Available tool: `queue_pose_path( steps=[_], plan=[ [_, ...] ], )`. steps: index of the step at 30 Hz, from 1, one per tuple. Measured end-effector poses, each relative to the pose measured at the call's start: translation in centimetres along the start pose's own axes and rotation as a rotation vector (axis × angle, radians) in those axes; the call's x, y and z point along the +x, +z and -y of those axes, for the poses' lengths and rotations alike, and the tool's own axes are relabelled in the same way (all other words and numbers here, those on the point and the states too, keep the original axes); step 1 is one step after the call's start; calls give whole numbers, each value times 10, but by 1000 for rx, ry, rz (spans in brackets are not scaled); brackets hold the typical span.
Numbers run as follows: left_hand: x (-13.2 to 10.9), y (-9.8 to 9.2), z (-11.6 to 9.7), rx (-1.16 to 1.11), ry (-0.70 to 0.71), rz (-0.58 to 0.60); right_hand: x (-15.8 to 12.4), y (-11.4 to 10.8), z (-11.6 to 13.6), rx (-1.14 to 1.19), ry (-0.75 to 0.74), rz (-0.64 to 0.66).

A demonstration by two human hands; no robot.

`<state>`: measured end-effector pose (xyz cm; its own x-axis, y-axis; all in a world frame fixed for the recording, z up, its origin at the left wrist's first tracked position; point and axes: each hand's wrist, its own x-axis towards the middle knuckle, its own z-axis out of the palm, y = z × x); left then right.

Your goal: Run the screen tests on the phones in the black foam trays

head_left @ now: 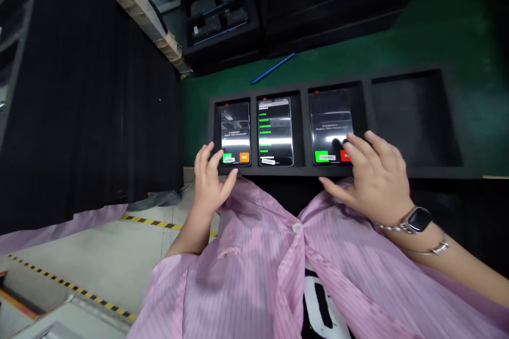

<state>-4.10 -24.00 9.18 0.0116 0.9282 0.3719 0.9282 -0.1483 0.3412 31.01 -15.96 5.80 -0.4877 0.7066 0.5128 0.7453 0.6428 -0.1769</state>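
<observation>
Head view: black foam tray on green mat, three phones in its compartments. Right hand splayed, fingers unclenched, resting on rightmost phone, hiding its lower screen. Left hand open, fingers released, just beside leftmost phone; middle phone between both hands.

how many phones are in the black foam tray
3, side by side in the foam tray: the left phone beside the left hand, the middle phone, and the third phone, partly covered by the right hand.

Three lit smartphones, face up; separate slots, black foam tray
</observation>
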Motion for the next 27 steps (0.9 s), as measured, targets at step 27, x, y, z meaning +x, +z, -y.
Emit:
queue_pose_path(
  steps=[27],
  plan=[
    [70,37,-43,102,-15,209,31,-1,-13,285,113,133]
  ],
)
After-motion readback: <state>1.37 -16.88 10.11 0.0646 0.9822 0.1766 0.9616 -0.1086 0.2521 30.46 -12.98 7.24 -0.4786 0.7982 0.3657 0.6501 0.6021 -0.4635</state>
